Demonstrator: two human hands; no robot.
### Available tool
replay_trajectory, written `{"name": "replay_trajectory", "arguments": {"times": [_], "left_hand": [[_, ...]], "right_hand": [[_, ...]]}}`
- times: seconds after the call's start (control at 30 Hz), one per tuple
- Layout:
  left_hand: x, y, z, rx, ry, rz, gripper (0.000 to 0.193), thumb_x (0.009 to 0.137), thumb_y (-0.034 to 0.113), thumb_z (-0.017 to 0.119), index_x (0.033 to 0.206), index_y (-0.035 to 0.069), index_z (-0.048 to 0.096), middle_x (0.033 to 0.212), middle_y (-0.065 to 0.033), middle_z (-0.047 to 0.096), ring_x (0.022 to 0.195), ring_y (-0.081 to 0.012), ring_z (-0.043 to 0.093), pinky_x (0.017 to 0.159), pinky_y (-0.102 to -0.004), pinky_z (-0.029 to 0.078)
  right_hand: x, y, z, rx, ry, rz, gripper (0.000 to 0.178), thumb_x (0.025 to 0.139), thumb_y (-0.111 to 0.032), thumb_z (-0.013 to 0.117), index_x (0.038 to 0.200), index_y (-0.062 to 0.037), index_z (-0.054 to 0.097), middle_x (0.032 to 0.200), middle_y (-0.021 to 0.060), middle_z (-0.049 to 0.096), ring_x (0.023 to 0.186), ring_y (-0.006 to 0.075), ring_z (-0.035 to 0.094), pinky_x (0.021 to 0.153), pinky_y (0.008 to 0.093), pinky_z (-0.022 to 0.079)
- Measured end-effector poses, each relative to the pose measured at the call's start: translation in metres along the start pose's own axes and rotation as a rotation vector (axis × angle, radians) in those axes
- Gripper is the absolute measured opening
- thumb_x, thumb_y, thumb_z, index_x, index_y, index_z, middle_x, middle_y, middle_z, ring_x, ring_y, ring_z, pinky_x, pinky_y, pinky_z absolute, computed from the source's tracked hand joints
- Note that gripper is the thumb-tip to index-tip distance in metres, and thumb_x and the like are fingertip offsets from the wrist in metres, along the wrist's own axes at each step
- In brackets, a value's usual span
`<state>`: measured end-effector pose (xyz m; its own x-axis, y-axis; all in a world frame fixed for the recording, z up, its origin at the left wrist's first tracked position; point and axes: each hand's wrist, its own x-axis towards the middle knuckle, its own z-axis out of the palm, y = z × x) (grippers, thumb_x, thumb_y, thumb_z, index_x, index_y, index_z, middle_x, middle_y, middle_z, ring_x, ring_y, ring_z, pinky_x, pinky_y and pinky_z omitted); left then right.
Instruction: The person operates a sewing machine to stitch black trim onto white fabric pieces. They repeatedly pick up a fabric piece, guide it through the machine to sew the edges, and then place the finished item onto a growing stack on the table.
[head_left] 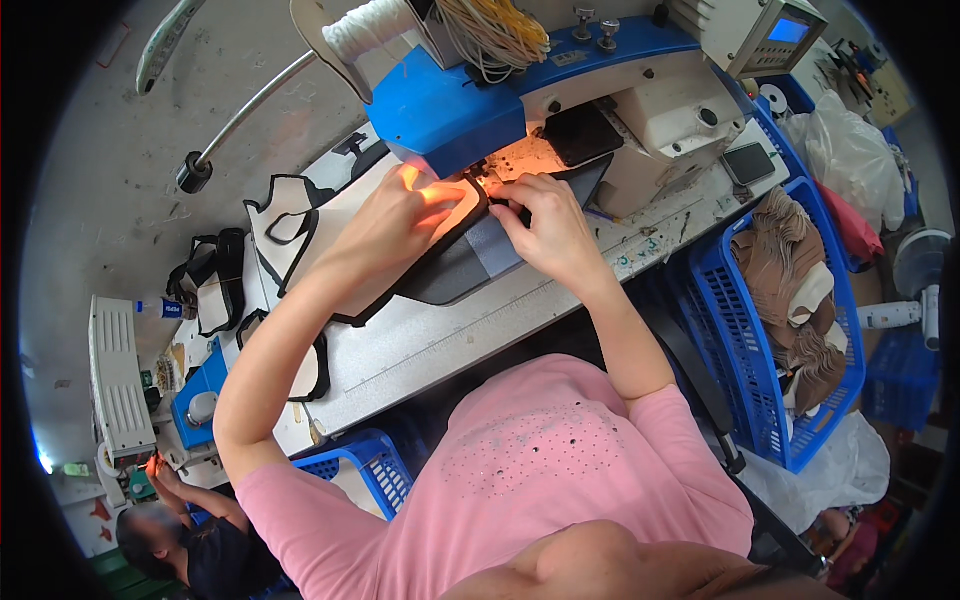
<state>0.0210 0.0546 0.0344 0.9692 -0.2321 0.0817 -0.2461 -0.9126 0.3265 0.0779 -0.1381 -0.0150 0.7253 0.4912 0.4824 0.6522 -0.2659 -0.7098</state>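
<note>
Under the blue head of a sewing machine [440, 110] lies a fabric piece [455, 268]. It has a cream panel, a grey panel with a lighter patch, and black edging. My left hand [405, 215] is on the cream part, its fingers bent and pressed together on the cloth just left of the lit needle area [485, 180]. To the right of the needle, my right hand [548, 222] pinches the black edging between thumb and fingers. The fingertips hide part of the seam.
Cream pieces with black edging [285, 225] lie on the left of the white table [450, 345]. A blue basket [775, 400] of brown and cream pieces stands at the right. A white thread cone [365, 30] sits above the machine. At the lower left another person [215, 545] works.
</note>
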Motion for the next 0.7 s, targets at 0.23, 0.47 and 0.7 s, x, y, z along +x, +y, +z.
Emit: {"name": "replay_trajectory", "arguments": {"times": [0.23, 0.47, 0.7], "left_hand": [[0.015, -0.013, -0.014, 0.063, -0.127, 0.040, 0.029, 0.072, 0.009, 0.063, 0.100, 0.015, 0.068, 0.089, -0.0144, 0.062, 0.085, -0.0286, 0.054, 0.078, -0.0354, 0.043], [0.015, -0.007, -0.023, 0.155, -0.160, -0.017, 0.025, 0.077, 0.009, 0.061, 0.101, 0.011, 0.067, 0.102, -0.0153, 0.058, 0.096, -0.0299, 0.051, 0.084, -0.0355, 0.042], [0.007, 0.011, -0.017, 0.107, -0.183, -0.230, 0.038, 0.079, 0.008, 0.059, 0.117, 0.009, 0.057, 0.119, -0.0173, 0.040, 0.103, -0.0307, 0.045, 0.092, -0.0340, 0.038]], "right_hand": [[-0.002, 0.004, 0.001, 0.034, 0.017, -0.014, 0.013, 0.073, -0.009, 0.060, 0.081, 0.0003, 0.065, 0.073, 0.0117, 0.059, 0.074, 0.0284, 0.055, 0.069, 0.0378, 0.040], [-0.002, 0.004, 0.001, 0.057, 0.007, -0.008, 0.011, 0.073, -0.008, 0.059, 0.079, -0.0006, 0.065, 0.073, 0.0114, 0.058, 0.074, 0.0286, 0.054, 0.069, 0.0377, 0.040], [-0.002, 0.004, -0.001, 0.062, 0.009, -0.010, 0.011, 0.073, -0.008, 0.059, 0.078, -0.0009, 0.065, 0.073, 0.0112, 0.058, 0.074, 0.0287, 0.054, 0.068, 0.0377, 0.040]]}}
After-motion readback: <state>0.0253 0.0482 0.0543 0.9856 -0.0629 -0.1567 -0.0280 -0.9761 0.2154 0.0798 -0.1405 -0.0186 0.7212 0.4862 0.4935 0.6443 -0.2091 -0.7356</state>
